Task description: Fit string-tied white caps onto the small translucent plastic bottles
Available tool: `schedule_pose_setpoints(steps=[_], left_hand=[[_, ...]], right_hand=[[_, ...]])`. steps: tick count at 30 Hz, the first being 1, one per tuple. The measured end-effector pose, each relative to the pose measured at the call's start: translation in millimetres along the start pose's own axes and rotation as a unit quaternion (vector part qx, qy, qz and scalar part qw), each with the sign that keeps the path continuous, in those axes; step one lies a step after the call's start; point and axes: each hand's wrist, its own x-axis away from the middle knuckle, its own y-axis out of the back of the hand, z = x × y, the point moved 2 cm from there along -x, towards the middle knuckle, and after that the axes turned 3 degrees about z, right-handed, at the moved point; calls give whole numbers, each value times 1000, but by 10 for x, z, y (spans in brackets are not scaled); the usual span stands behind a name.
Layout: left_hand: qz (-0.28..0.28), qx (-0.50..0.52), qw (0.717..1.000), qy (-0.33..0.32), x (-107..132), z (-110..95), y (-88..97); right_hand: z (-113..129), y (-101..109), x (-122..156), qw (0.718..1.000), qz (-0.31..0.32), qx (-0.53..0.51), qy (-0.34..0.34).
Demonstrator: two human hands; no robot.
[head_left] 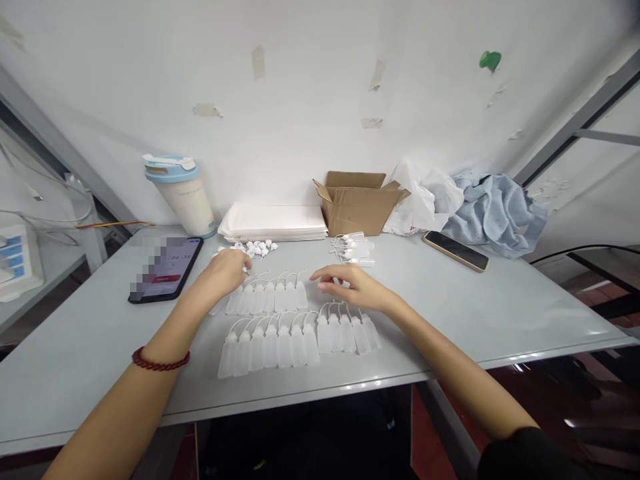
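Small translucent flat bottles with white necks and thin curved tubes lie in two rows on the table: a far row and a near row. The near row's right end holds a tighter cluster. At the left end of the far row is my left hand, fingers curled down beside a pile of small white caps; its fingertips and anything in them are hidden. My right hand hovers at the far row's right end, fingers stretched leftward and apart, holding nothing visible.
More tubed bottles lie before an open cardboard box. A white paper stack and tumbler stand by the wall. Phones lie left and right. A plastic bag and blue cloth sit back right.
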Motion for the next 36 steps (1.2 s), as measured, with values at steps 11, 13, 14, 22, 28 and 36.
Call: schedule_pose_setpoints(steps=[11, 13, 14, 22, 28, 36], left_hand=[[-20, 0, 1000, 4, 78, -158, 36], [-24, 3, 1000, 1, 94, -189, 56], [-30, 9, 1000, 0, 100, -204, 67], [-130, 180, 975, 9, 150, -345, 151], [-74, 399, 914, -5, 208, -535, 135], [21, 558, 829, -35, 302, -772, 109]], right_hand=[[19, -211, -87, 987, 114, 106, 33], [2, -229, -98, 987, 114, 110, 24], [-9, -233, -103, 988, 111, 109, 19], [-89, -172, -113, 988, 92, 127, -18], [-117, -158, -93, 991, 43, 125, -26], [-123, -20, -60, 991, -69, -107, -47]])
